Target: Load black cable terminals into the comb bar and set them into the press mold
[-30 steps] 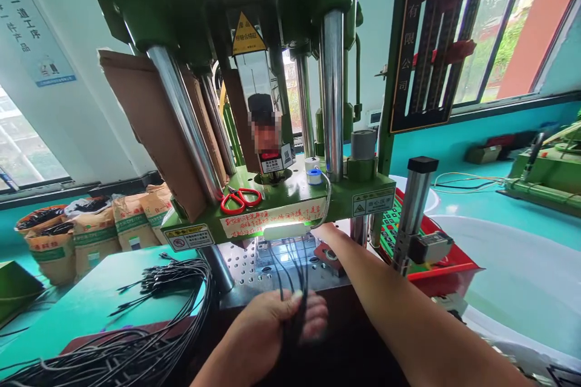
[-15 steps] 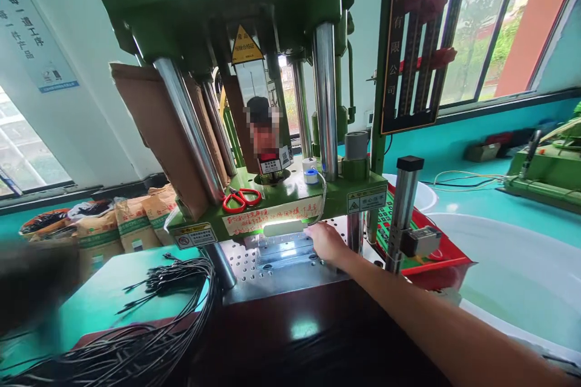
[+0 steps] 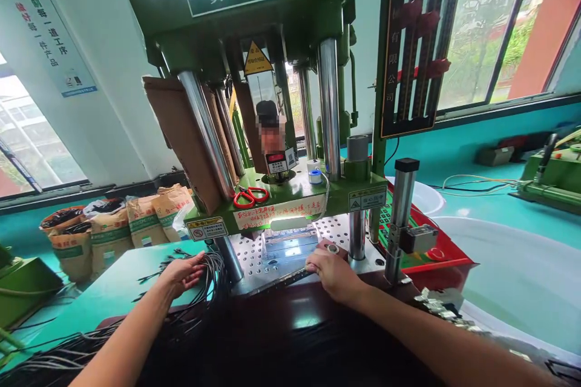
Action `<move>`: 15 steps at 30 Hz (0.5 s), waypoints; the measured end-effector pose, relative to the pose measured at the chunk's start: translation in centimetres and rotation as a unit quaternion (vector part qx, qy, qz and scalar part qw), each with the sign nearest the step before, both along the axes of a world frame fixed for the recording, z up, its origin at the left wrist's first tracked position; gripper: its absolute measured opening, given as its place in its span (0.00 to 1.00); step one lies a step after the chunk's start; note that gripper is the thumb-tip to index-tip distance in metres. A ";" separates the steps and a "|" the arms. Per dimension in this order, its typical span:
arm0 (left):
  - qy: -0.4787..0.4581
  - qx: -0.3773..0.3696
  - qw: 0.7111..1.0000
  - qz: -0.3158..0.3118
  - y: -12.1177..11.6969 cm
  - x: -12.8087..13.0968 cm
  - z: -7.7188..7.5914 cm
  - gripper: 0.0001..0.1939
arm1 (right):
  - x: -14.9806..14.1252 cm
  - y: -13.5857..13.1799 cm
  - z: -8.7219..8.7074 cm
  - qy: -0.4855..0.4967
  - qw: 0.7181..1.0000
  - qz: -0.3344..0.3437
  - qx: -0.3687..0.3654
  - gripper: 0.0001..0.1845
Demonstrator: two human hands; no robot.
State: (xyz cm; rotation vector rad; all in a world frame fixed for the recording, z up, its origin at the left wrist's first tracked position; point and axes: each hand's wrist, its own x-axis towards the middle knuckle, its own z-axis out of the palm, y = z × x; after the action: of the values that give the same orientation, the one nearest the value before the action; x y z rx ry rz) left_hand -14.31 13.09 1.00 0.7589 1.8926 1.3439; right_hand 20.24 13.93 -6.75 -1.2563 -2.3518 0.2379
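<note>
My left hand is at the near side of a bundle of black cables, its fingers apart and slightly curled; whether it touches them is unclear. My right hand is closed at the front of the press, with its fingers around the end of a thin dark bar that slants down to the left over the plate's front edge. Behind this hand a brown block with a round metal piece shows in part. The shiny metal mould lies on the perforated plate under the press.
The green press has steel columns, and red-handled scissors with a blue-and-white tape roll on its platform. A steel post and a red tray stand right. Several sacks are left; a person appears behind the press.
My left hand has come into clear view beside the cables. My right hand has moved down and back from the press opening, and the thin dark bar now shows at its fingers.
</note>
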 end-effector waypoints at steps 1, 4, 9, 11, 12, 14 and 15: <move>0.053 -0.029 0.998 -0.002 0.0 -0.3 -0.2 0.13 | 0.2 0.0 0.0 -0.020 1.000 0.007 -0.001 0.15; 0.189 -0.033 0.981 0.002 -1.4 -0.3 0.4 0.15 | 0.5 0.1 -0.1 -0.085 0.996 0.033 -0.002 0.13; 0.423 0.096 0.879 -0.195 -8.3 6.2 1.9 0.07 | -0.4 0.7 -0.5 -0.144 0.988 0.051 0.001 0.12; 0.432 0.116 0.783 -0.431 -11.2 9.5 1.1 0.06 | -0.5 0.3 0.1 -0.144 0.988 0.046 0.005 0.10; 0.442 0.126 0.710 -0.534 -12.3 10.7 0.3 0.06 | -0.1 -0.3 0.7 -0.144 0.989 0.041 0.011 0.09; 0.505 0.161 0.595 -0.604 -13.6 12.0 -1.7 0.04 | 1.3 -2.6 1.9 -0.115 0.993 0.024 0.016 0.08; 0.540 0.175 0.567 -0.596 -14.0 12.0 -2.9 0.04 | 2.5 -4.2 2.4 -0.100 0.995 0.017 0.011 0.09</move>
State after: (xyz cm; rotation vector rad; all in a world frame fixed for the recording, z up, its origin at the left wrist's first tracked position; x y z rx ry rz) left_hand -2.30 -0.86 -1.90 2.8451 1.0110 0.1770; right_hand 22.72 9.75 -4.36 -1.2824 -2.5382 0.1001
